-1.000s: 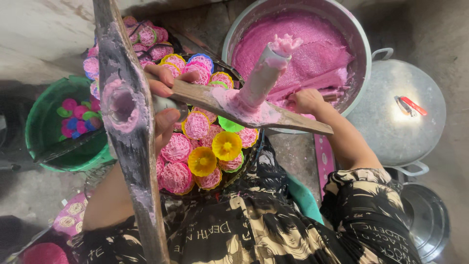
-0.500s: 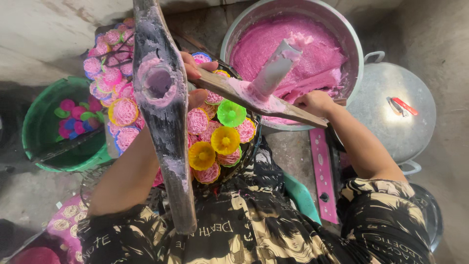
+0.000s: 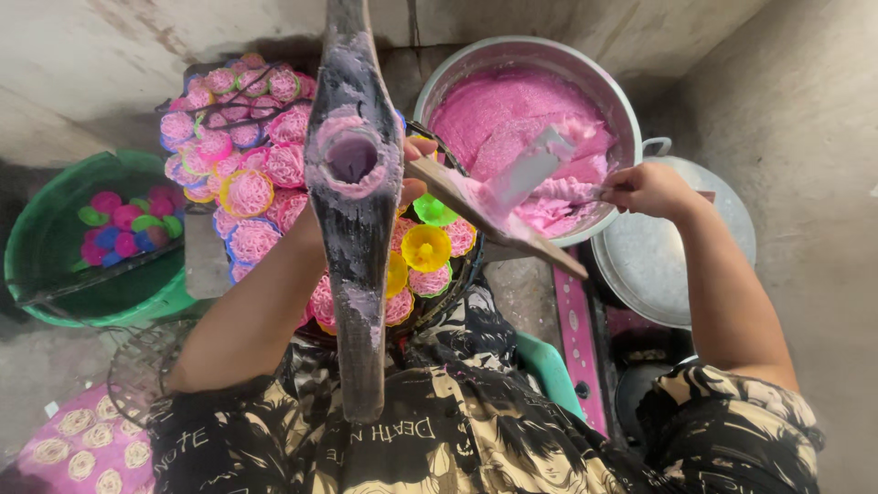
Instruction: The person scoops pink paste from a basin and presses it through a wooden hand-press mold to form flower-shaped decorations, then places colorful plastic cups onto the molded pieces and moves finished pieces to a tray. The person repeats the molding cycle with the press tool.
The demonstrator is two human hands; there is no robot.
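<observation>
Already many pink noodle nests (image 3: pixel 249 192) pressed into coloured cups (image 3: pixel 426 247) on tray (image 3: pixel 462 274); some cups unfilled, more in green tub (image 3: pixel 55 274). Pot (image 3: pixel 585 69) holds much pink dough (image 3: pixel 512 119). Right hand (image 3: pixel 645 187) closed on scoop in dough at pot's right edge. Left hand (image 3: pixel 412 169) mostly behind wooden press (image 3: pixel 352 183); grip cannot tell.
</observation>
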